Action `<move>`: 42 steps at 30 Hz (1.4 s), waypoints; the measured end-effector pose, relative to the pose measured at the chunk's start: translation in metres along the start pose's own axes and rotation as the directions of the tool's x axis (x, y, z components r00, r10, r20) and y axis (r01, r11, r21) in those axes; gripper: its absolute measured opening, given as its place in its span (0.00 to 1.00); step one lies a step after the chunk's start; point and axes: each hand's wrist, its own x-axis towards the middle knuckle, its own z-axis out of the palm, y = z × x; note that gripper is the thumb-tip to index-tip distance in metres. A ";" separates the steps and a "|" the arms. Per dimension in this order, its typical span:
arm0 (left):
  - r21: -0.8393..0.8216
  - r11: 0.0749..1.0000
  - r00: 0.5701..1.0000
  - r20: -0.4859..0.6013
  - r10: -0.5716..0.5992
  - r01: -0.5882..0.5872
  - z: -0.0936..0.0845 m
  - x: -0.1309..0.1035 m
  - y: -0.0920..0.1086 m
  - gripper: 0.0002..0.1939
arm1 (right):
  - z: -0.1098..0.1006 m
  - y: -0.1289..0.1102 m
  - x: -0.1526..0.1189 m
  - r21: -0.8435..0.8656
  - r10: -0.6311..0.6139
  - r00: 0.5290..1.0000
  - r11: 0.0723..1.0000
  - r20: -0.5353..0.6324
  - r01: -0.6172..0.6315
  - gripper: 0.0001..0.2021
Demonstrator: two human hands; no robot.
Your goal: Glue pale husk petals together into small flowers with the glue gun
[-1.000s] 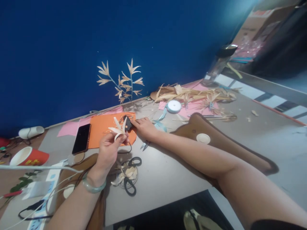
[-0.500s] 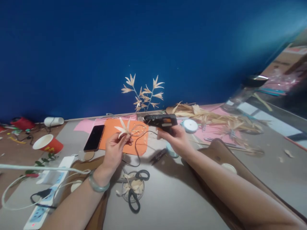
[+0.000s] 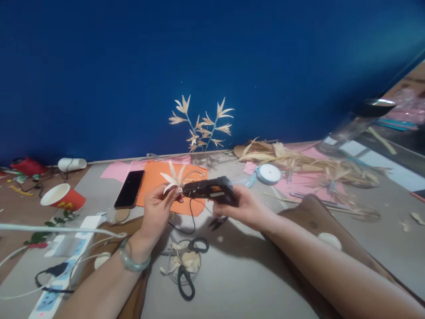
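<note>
My left hand [image 3: 157, 208] pinches a small pale straw flower [image 3: 173, 177] by its base, petals fanned upward. My right hand [image 3: 244, 208] grips a black glue gun [image 3: 209, 189], held level with its nozzle touching or almost touching the flower's base. The gun's black cord [image 3: 191, 217] hangs down to the grey table [image 3: 239, 274]. Both hands hover above an orange paper sheet [image 3: 156, 177].
A black phone [image 3: 129, 189] lies left of the orange sheet. Black scissors [image 3: 186, 266] rest near the table's front; small snips [image 3: 217, 221] lie under my right hand. A red paper cup [image 3: 63, 199], white power strip [image 3: 63, 266], ribbon spool [image 3: 268, 173], dried straw pile [image 3: 299, 161] and straw branch [image 3: 202, 126] surround them.
My right hand picked up the glue gun from the orange sheet, raised it, then brought its nozzle left and down to the flower. The left hand kept holding the flower.
</note>
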 end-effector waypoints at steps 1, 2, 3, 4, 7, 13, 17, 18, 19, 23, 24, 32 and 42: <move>-0.003 1.000 1.000 0.004 -0.006 0.006 0.000 0.000 0.000 0.10 | 0.000 0.000 0.000 0.014 0.007 1.000 1.000 0.013 -0.007 0.14; -0.008 1.000 1.000 0.005 -0.014 0.014 0.000 -0.001 0.000 0.10 | 0.000 0.001 0.000 0.028 0.006 1.000 1.000 0.022 -0.006 0.14; -0.015 1.000 1.000 0.002 -0.026 0.026 0.001 -0.001 0.000 0.10 | 0.001 0.001 0.000 0.041 -0.006 1.000 0.999 0.019 0.005 0.14; -0.021 0.999 0.999 -0.003 -0.038 0.038 0.001 -0.002 0.001 0.10 | 0.001 0.000 0.000 0.051 -0.023 1.000 0.998 0.007 0.023 0.14; -0.030 0.998 0.998 -0.013 -0.056 0.055 0.003 -0.003 0.003 0.11 | 0.003 -0.002 -0.001 0.071 -0.082 0.994 0.994 -0.066 0.087 0.15; -0.062 0.995 0.997 -0.026 -0.075 0.073 0.004 -0.004 0.004 0.11 | 0.005 -0.002 -0.002 -0.002 -0.180 0.973 0.983 -0.146 0.182 0.12; -0.037 0.998 0.998 -0.037 -0.044 0.043 0.004 -0.003 0.003 0.11 | 0.002 0.005 -0.004 -0.169 -0.227 0.962 0.965 -0.154 0.201 0.10; -0.028 0.999 0.998 -0.044 -0.034 0.033 0.004 -0.003 0.003 0.11 | 0.001 0.006 -0.005 -0.219 -0.233 0.960 0.956 -0.157 0.196 0.10; -0.021 0.999 0.998 -0.050 -0.027 0.026 0.004 -0.003 0.003 0.11 | 0.001 0.007 -0.005 -0.261 -0.232 0.961 0.947 -0.147 0.189 0.10; -0.007 1.000 0.998 -0.058 -0.021 0.020 0.002 -0.002 0.001 0.11 | 0.002 0.006 -0.006 -0.366 -0.281 0.958 0.899 -0.056 0.242 0.09; -0.005 1.000 0.998 -0.057 -0.019 0.019 0.002 -0.002 0.001 0.11 | 0.004 0.006 -0.006 -0.396 -0.306 0.951 0.879 -0.044 0.264 0.08; 0.041 0.999 1.000 -0.020 0.006 -0.005 0.001 -0.003 0.000 0.10 | 0.009 0.013 -0.005 -0.537 -0.350 0.937 0.787 0.017 0.304 0.06; 0.093 0.995 1.000 -0.001 0.021 -0.021 0.002 -0.005 0.004 0.10 | 0.008 0.012 -0.006 -0.529 -0.316 0.946 0.792 0.071 0.304 0.06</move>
